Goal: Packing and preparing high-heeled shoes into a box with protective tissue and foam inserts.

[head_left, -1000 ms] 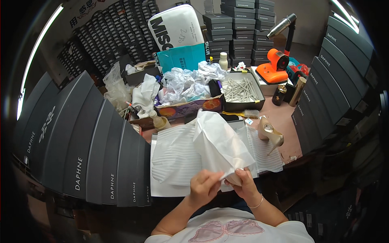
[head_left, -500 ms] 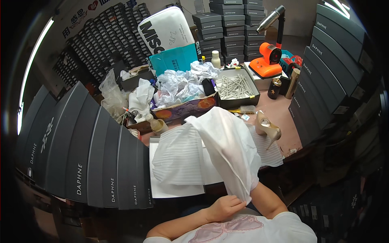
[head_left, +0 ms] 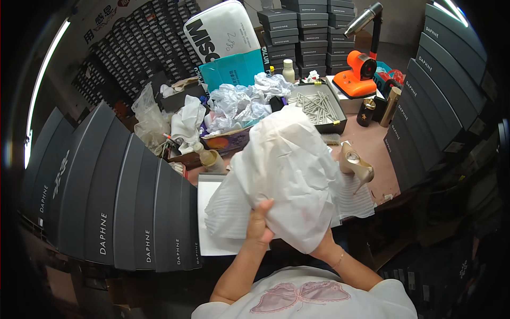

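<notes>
My left hand [head_left: 259,226] is closed on the left side of a thin white bag [head_left: 289,175], thumb on top. My right hand [head_left: 323,247] reaches in beneath the bag's near right edge. Its fingers are hidden there, so what they hold does not show. The bag is crumpled and covers part of a ribbed white foam sheet [head_left: 226,212]. Under that sheet lies a shallow white box [head_left: 208,189] with a dark rim. Right of the bag, a beige high-heeled shoe [head_left: 360,169] stands on the pink tabletop, by more foam sheet.
Dark shoeboxes are stacked left [head_left: 95,186] and right [head_left: 433,106]. Behind the bag are a carton of crumpled paper [head_left: 234,106], a box of pale sticks [head_left: 317,106], a squat bottle [head_left: 208,158], an orange device [head_left: 355,77] and a black jar [head_left: 365,112].
The bag has been lifted and spread wider over the table. My left hand has moved from its near lower edge up to its left side; my right forearm still reaches under it.
</notes>
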### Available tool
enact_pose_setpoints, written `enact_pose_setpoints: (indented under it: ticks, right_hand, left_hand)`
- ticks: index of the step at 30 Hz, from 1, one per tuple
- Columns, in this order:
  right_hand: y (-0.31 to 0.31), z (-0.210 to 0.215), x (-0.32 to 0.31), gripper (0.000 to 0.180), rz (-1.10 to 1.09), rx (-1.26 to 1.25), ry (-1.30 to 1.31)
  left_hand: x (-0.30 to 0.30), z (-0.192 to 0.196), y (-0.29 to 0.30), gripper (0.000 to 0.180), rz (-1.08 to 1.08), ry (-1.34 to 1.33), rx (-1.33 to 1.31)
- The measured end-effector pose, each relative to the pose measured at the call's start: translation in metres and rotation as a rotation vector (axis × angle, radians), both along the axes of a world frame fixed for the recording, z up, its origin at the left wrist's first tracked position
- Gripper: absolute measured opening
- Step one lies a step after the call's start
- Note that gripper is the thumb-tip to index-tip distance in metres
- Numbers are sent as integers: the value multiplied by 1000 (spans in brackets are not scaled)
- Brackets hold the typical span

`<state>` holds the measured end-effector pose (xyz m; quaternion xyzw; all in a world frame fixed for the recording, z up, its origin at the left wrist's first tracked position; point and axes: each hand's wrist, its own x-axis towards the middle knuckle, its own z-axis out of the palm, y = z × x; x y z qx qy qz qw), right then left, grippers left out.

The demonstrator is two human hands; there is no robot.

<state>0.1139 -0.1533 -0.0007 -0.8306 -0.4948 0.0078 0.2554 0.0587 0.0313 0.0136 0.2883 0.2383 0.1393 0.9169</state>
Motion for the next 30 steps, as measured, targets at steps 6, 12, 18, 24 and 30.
enact_pose_setpoints:
  ticks: [6, 12, 18, 24, 30]
  right_hand:
    - [-64, 17, 40, 96, -313, 673, 290]
    - [-8, 22, 61, 68, -110, 504, 1300]
    - [-9, -13, 48, 57, -129, -9, 810]
    - [-42, 38, 53, 76, -197, 670, 674]
    - [-47, -8, 54, 58, -18, 1251, 1414]
  left_hand:
    - [-3, -9, 7, 58, 4, -45, 160]
    - [-5, -2, -20, 53, -53, -58, 35]
    - [-19, -8, -4, 54, 19, 48, -43]
    - [-6, 8, -27, 50, 290, 3, 668]
    - [-4, -8, -87, 86, -185, -329, 1606]
